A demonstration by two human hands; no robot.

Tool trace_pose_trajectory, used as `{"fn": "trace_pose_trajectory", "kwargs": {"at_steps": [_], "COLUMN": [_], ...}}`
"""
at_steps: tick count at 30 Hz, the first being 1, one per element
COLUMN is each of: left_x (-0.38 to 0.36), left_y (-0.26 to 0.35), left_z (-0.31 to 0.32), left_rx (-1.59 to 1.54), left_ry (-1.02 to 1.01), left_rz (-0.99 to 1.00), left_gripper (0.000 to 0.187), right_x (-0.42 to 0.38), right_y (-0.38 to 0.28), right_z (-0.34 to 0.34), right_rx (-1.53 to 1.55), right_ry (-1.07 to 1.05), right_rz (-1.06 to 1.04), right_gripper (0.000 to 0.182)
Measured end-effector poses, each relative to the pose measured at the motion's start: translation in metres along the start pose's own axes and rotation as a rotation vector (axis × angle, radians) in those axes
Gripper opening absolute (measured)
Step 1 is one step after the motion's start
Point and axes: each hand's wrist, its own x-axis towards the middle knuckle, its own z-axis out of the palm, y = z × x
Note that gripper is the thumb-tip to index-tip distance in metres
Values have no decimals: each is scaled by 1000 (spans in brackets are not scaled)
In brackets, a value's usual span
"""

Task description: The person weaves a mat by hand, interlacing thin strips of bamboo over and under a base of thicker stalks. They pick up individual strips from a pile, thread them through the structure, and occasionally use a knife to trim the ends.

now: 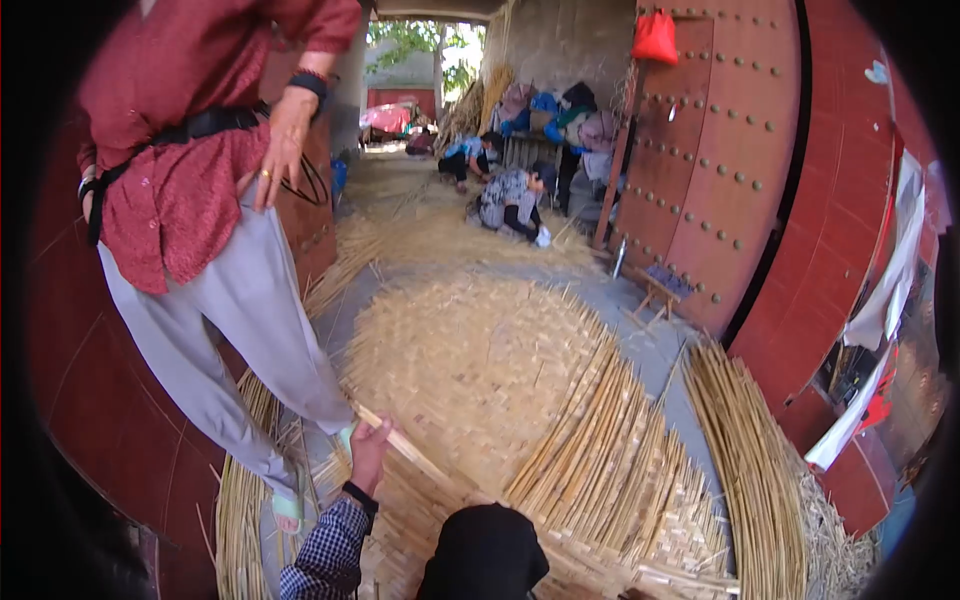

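Observation:
My left hand [370,456], in a checked sleeve with a dark cuff, rises from the bottom edge left of centre. Its fingers are closed on a pale flat reed strip [415,455], which slants down to the right across a woven reed mat [470,350]. Loose reed strips [590,450] fan out from the mat's right side, lying side by side. A rounded black shape [485,555] covers part of the mat at the bottom centre. My right hand does not show.
A person [180,200] in a red shirt and grey trousers stands close on the left. Bundled reeds [750,460] lie right, by a studded door [715,150]. Two people [510,200] crouch farther back. A small stool [655,290] stands by the door; reeds [245,500] lie left.

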Motion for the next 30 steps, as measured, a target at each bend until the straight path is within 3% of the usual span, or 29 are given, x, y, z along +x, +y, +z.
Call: {"fn": "trace_pose_trajectory", "kwargs": {"at_steps": [2,4,5,6,8,10,12,14,16,18,19,20,21,23,26,27,29,30], "left_x": [17,31,44,63,92,131,120,125,141,128,122,106,92,51,26,30,39,44], "left_y": [-17,-9,-5,-8,-3,-11,-90,-21,-71,-156,-196,-244,-297,-358,-435,-411,-385,-384], "left_z": [-21,-12,-17,-26,-30,-42,61,75,91,115,97,93,81,95,85,106,128,132], "left_rx": [159,-26,-65,-98,-28,129,15,107,284,625,715,782,682,705,1034,1124,1065,1018], "left_ry": [91,21,-87,21,6,-167,-319,-306,-307,-428,-501,-478,-553,-528,-702,-812,-876,-896], "left_rz": [56,206,170,116,57,80,-124,-43,-214,-372,-470,-625,-842,-811,-266,-253,-696,-904], "left_gripper": [22,19,21,25,40,50,67,86,96,87,81,67,49,37,33,31,30,30], "right_x": [14,22,20,26,49,64,21,114,143,167,181,200,223,254,310,331,366,384], "right_y": [20,26,-6,-34,-38,-37,19,19,36,47,20,-18,-39,-68,-99,-105,-113,-111], "right_z": [-12,-26,-69,-96,-111,-116,-137,-81,-55,-14,3,-6,-2,13,27,35,48,63], "right_rx": [-139,-169,-25,2,-116,-129,431,1280,1782,1917,1860,1786,1640,1317,841,850,869,822], "right_ry": [85,154,62,177,158,389,752,885,985,890,710,576,416,210,-96,-126,-190,-118], "right_rz": [-54,-59,-6,-72,3,20,500,658,562,628,701,755,669,467,150,143,123,93], "right_gripper": [23,14,19,14,22,27,28,34,44,51,54,51,46,40,37,36,36,35]}}
